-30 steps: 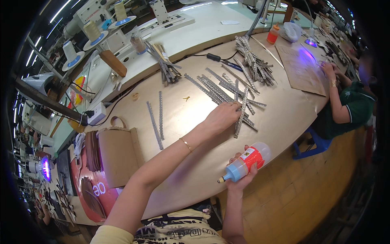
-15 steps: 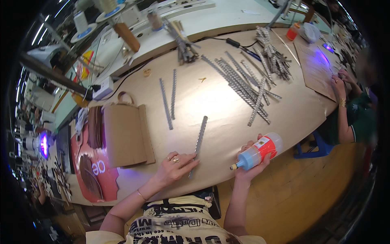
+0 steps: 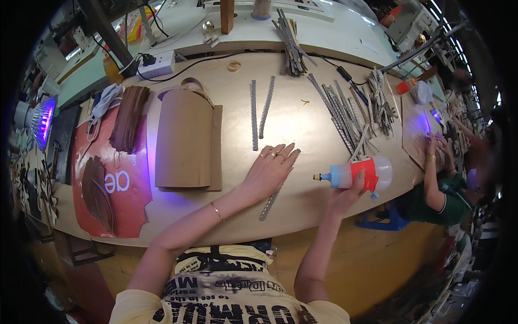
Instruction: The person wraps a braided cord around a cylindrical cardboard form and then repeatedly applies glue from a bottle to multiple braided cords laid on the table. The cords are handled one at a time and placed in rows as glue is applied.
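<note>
My left hand (image 3: 268, 171) lies over a narrow grey braided strip (image 3: 268, 208) on the table, its fingers stretched out along it. The strip's lower end shows below the palm; most of its upper part is hidden. My right hand (image 3: 345, 201) grips a squeeze bottle (image 3: 365, 174) with a clear body, a red band and a light blue neck. The bottle is held sideways above the table, its narrow nozzle pointing left towards my left hand. Beyond my left hand, two similar strips (image 3: 254, 116) lie side by side, apart from the others.
Several loose strips (image 3: 340, 110) and a bundle (image 3: 382, 102) lie at the right. Another tied bundle (image 3: 292, 46) stands out at the back. Brown folded sheets (image 3: 183, 140) and a red sheet (image 3: 135, 181) are at the left. A person (image 3: 440, 194) works at the right.
My left hand has moved up along the strip and now covers its upper part. The bottle has swung from a downward tilt to nearly level. The whole view has turned.
</note>
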### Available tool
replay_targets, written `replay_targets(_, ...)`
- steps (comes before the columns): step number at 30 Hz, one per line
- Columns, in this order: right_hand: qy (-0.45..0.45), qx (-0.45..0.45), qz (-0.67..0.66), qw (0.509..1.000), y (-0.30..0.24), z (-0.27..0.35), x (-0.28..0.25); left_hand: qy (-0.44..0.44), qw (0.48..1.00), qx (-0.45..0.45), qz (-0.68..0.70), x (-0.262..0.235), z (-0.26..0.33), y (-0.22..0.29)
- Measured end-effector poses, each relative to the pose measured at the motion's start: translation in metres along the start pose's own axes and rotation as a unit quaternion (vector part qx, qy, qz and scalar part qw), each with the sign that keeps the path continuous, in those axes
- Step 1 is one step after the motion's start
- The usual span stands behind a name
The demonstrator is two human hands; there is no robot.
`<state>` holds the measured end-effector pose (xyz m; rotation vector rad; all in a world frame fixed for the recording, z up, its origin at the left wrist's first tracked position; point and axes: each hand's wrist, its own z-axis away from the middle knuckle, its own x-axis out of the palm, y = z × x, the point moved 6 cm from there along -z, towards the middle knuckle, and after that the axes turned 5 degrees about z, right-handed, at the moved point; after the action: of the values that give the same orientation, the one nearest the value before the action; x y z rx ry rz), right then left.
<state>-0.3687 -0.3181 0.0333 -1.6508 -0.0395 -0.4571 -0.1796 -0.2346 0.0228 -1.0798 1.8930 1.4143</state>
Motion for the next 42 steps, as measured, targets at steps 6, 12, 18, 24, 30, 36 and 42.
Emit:
replay_targets(6, -0.001, 0.015, -0.006, 1.0, 0.01, -0.014, 0.005, -0.004, 0.999, 0.029, -0.026, 0.017, -0.004, -0.007)
replay_targets(12, 0.014, 0.026, 0.0, 1.0, 0.03, -0.018, -0.007, -0.014, 0.998, 0.033, -0.059, 0.021, -0.006, -0.006)
replay_targets(18, -0.009, 0.018, -0.008, 1.0, 0.03, -0.017, -0.004, -0.03, 0.994, 0.034, -0.102, 0.018, -0.011, -0.001)
replay_targets(24, 0.01, 0.035, -0.008, 0.999, 0.034, -0.016, -0.001, -0.054, 0.995, 0.025, -0.085, 0.016, -0.013, -0.001)
replay_targets(30, -0.032, -0.017, 0.037, 0.999, 0.016, -0.016, 0.021, -0.11, 0.979, 0.038, -0.167, 0.021, -0.015, 0.001)
replay_targets(36, -0.12, -0.159, 0.171, 0.965, -0.019, -0.015, 0.057, -0.085, 0.986, 0.008, -0.143, 0.015, -0.013, -0.002)
replay_targets(42, -0.178, -0.254, 0.283, 0.908, -0.009, -0.006, 0.075, -0.01, 0.999, -0.022, 0.046, 0.005, 0.017, -0.005)
